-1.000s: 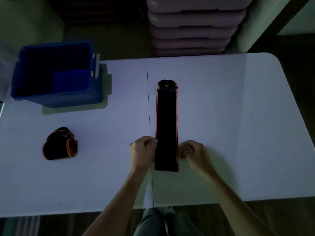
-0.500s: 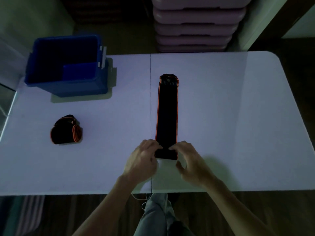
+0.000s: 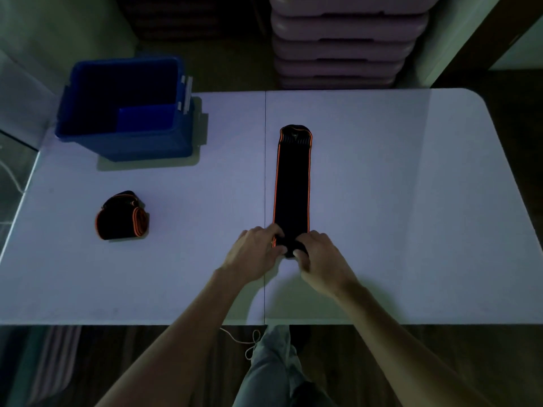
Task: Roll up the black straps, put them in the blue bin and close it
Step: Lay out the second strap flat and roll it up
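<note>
A long black strap with orange edges [image 3: 292, 183] lies flat down the middle of the white table [image 3: 382, 201]. Its near end is curled into a small roll. My left hand [image 3: 254, 255] and my right hand [image 3: 318, 259] both pinch that rolled end from either side. A second black strap [image 3: 122, 217], rolled up, rests on the left side of the table. The blue bin [image 3: 123, 108] stands open at the far left corner, its inside dark.
A stack of pale pink plastic lids or trays [image 3: 346, 39] stands on the floor beyond the table's far edge. A white clip or label [image 3: 186, 92] sits on the bin's right rim. My legs show below the near table edge.
My hands went from the strap's sides to its near end and have begun curling it, so the flat part is shorter. The camera view shifted a little.
</note>
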